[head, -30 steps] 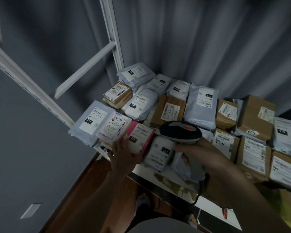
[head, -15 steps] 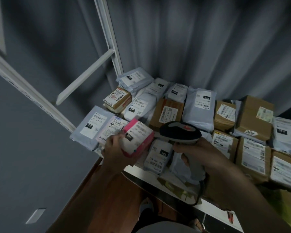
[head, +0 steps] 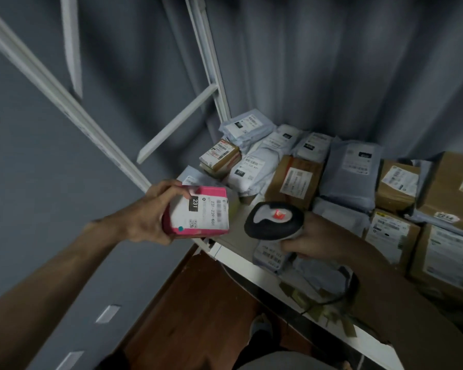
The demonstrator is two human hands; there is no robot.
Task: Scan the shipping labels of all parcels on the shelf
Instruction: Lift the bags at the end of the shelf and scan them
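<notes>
The right hand (head: 313,241) hides the scanner (head: 274,221) handle; label print on the far parcels (head: 353,169) is blurred.

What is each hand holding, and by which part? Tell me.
Left hand grips the pink parcel by its left end, fingers over the top edge. Right hand holds the scanner by its handle.

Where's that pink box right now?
In the head view, the pink box is left of centre, held by the left hand beside the scanner.
</notes>
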